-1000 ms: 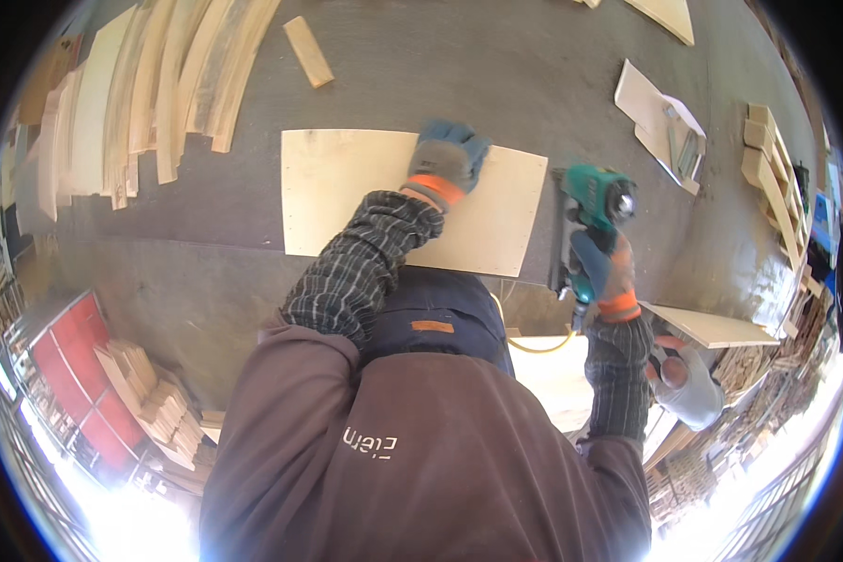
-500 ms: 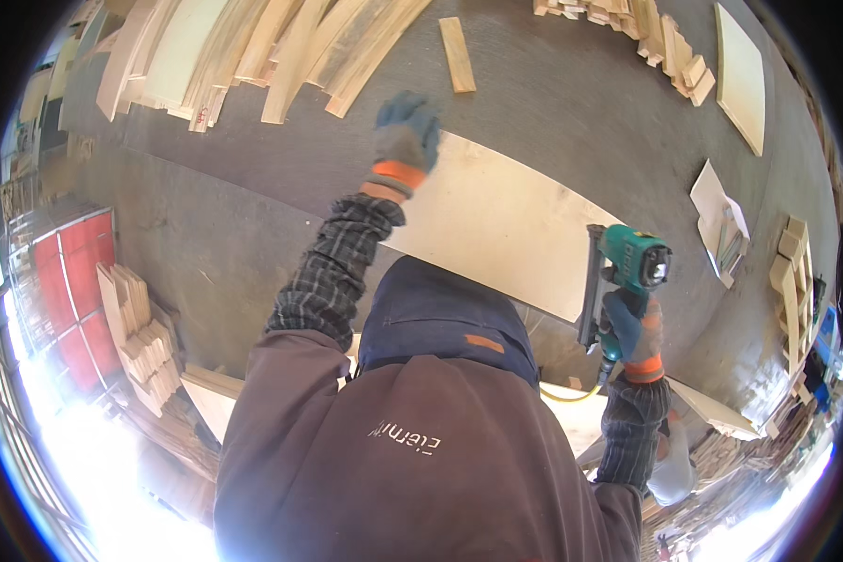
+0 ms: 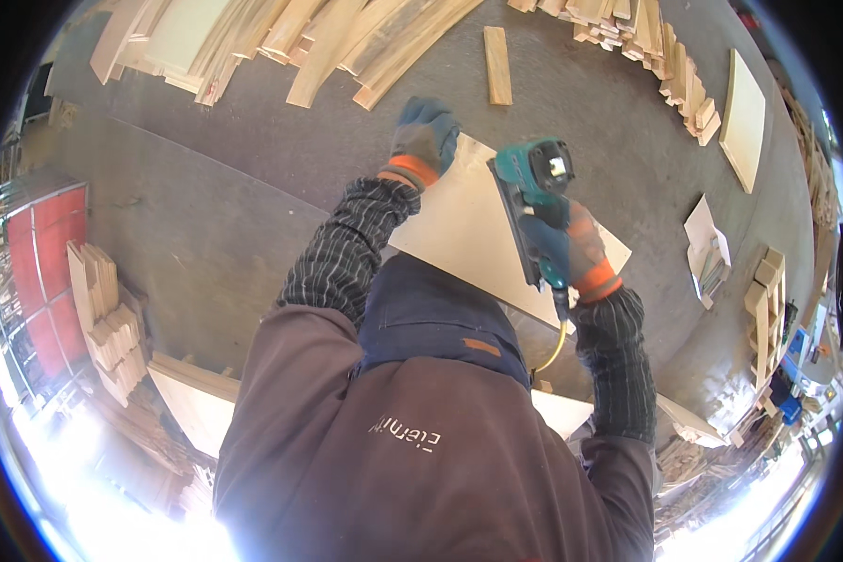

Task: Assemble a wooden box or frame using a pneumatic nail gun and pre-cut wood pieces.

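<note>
A pale, flat wooden board [image 3: 459, 225] lies slantwise on the dark worktop in front of me. At its far left corner, my left hand [image 3: 425, 139], in a grey-blue and orange work glove, has its fingers curled over the edge. My right hand [image 3: 571, 245], gloved alike, is wrapped round the handle of a teal and black pneumatic nail gun [image 3: 526, 170]. The tool is held over the right half of the board, its long dark magazine slanting across. Whether its nose touches the wood cannot be made out. A yellow air hose [image 3: 554, 350] runs from the handle.
Long wooden strips [image 3: 323, 56] lie at the far left, with one short strip [image 3: 497, 66] apart from them. Short wood blocks [image 3: 679, 80] line the far right, near a pale panel [image 3: 744, 122]. An opened paper packet [image 3: 707, 248] and a slatted wood piece [image 3: 764, 314] are at the right.
My right hand has brought the nail gun left and farther out, from the board's right end to over its middle. My left hand has stayed by the far left corner, its fingers now more curled.
</note>
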The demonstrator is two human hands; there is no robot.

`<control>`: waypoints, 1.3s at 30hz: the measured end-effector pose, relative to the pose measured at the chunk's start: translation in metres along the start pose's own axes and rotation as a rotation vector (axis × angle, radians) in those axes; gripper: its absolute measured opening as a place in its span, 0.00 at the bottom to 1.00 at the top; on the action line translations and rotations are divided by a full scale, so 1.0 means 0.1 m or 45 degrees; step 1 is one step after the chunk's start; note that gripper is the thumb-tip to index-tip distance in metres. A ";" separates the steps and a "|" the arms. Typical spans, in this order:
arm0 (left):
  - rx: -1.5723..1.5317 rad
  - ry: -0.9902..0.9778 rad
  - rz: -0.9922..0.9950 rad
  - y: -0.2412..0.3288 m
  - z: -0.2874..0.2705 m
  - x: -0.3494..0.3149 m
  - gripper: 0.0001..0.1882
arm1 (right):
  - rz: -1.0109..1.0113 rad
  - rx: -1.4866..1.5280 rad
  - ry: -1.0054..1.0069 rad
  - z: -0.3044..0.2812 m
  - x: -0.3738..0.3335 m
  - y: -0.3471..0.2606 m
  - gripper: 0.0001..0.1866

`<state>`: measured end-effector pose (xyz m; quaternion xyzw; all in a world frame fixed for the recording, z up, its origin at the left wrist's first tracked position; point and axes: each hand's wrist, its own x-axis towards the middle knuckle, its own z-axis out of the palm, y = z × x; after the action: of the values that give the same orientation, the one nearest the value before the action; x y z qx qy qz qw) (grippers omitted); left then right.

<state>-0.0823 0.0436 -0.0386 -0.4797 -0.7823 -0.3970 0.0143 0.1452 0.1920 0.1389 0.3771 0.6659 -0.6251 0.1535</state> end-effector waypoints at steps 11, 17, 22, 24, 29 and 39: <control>0.082 -0.039 0.013 -0.03 -0.06 -0.02 0.06 | -0.001 -0.054 0.044 0.28 0.39 -0.19 0.15; 0.140 -0.023 -0.063 0.02 -0.08 -0.01 0.05 | 0.014 -0.059 0.044 0.33 0.45 -0.20 0.14; 0.195 -0.119 -0.080 0.08 -0.09 0.00 0.07 | 0.085 -0.167 0.040 0.28 0.45 -0.15 0.18; 0.213 -0.165 -0.103 0.09 -0.10 0.00 0.07 | 0.070 -0.113 0.048 0.29 0.41 -0.15 0.19; 0.105 -0.221 -0.270 0.04 -0.05 -0.06 0.09 | 0.009 -0.132 0.036 0.26 0.41 -0.05 0.17; 0.018 -0.364 -0.326 -0.02 -0.12 0.03 0.10 | -0.003 -0.057 -0.007 0.33 0.53 -0.08 0.18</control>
<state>-0.0898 0.0377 -0.0297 -0.4276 -0.8338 -0.3179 -0.1443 0.0950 0.1774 0.1031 0.3710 0.6799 -0.6112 0.1629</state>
